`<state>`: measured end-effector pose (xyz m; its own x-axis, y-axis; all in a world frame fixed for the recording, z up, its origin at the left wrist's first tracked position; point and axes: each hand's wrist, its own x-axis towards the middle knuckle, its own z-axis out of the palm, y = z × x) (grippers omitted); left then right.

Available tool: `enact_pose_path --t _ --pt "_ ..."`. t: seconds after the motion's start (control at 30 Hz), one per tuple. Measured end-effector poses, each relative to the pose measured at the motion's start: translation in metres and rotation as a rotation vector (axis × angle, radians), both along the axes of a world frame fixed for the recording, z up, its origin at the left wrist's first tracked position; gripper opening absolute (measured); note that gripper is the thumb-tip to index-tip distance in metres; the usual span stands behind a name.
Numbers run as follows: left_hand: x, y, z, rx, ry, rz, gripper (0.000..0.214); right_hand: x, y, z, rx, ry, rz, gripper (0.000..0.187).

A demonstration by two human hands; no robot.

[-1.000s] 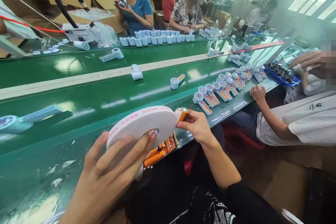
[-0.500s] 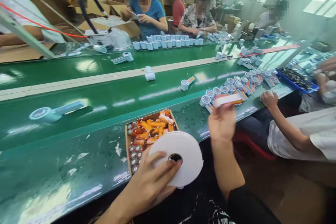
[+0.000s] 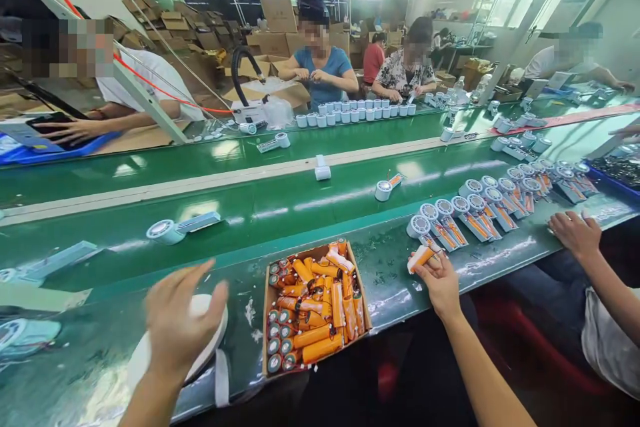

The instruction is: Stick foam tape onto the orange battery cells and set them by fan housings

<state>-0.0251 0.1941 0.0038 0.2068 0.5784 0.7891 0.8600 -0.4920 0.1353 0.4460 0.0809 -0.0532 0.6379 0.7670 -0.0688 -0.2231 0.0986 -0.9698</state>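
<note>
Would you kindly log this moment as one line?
left hand: on flat white tape roll | right hand: holds orange cylindrical battery | cardboard battery box: between hands

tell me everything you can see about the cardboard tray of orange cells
The cardboard tray is a shallow, open-topped brown box, lying flat and slightly skewed on the near green table edge, its front corner reaching the rim. It is packed with orange cylindrical cells, most lying on their sides, a few at the left standing end-up with metal caps showing. It sits between the left hand and the right hand; neither touches it.
</note>
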Motion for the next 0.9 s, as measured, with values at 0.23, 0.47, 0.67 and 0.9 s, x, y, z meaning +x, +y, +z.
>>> enact_pose_path --t 0.23,0.47,0.67,0.9 --pt "0.202 0.221 0.056 -0.878 0.024 -0.023 0.060 0.001 -0.004 -0.007 -0.026 -0.172 -0.012 0.061" --pt "0.283 0.285 0.009 -1.015 -0.047 0.051 0.054 0.005 -0.012 -0.019 -0.012 -0.287 -0.032 0.061" --pt "0.290 0.276 0.008 -0.932 0.134 -0.132 0.044 0.010 -0.009 -0.031 -0.005 -0.334 0.028 0.059" --pt "0.314 0.254 0.003 -0.962 0.229 -0.129 0.067 0.002 -0.006 -0.033 -0.006 -0.556 0.020 0.055"
